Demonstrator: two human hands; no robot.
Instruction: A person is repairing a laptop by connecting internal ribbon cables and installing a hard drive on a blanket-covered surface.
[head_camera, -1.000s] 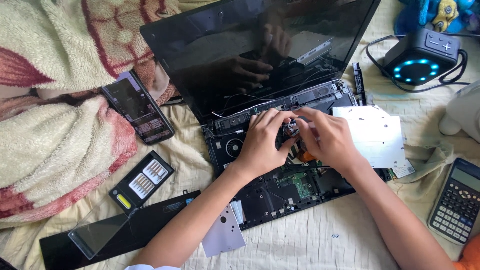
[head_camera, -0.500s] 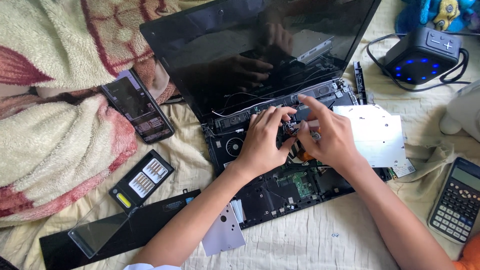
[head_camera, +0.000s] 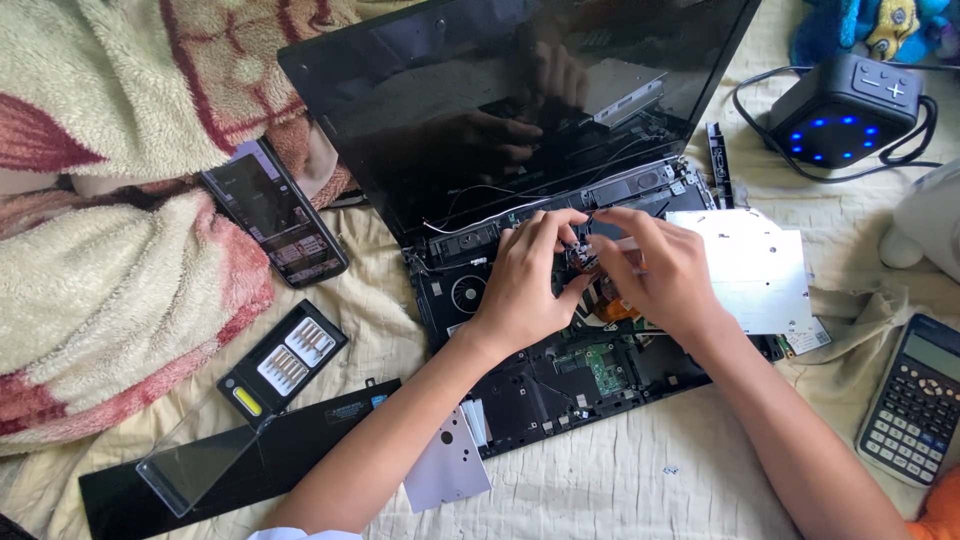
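Laptop internals lie open under both hands, the case stripped to its boards. Left hand and right hand meet over the middle of the chassis, fingertips pinched together on a small dark part between them; what exactly it is, the view is too cramped to tell. Just right of the right hand lies a white drive plate, touching the chassis. Below the left forearm sits a grey metal bracket, and further left a screwdriver bit case. Beyond the fingers rises the dark screen. Well left of the left hand a phone rests on a blanket; far right lies a calculator, and a blue-lit speaker beyond.
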